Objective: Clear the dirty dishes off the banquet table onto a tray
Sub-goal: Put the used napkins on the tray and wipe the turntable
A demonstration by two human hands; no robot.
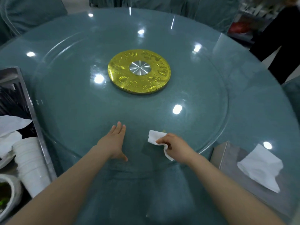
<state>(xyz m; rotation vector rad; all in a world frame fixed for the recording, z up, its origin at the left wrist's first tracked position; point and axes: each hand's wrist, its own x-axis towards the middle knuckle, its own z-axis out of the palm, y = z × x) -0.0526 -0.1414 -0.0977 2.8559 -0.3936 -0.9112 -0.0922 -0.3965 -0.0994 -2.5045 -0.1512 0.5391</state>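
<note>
The left hand (116, 142) is lying flat, fingers straight. The right hand (172, 146) is pinching a tissue (155, 137). Pressing the glass turntable (129, 103) near the counter's near edge might spin it.

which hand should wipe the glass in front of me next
Probably the right hand: it already pinches the white tissue just above the glass turntable. The left hand lies flat and open on the glass, holding nothing.
</note>
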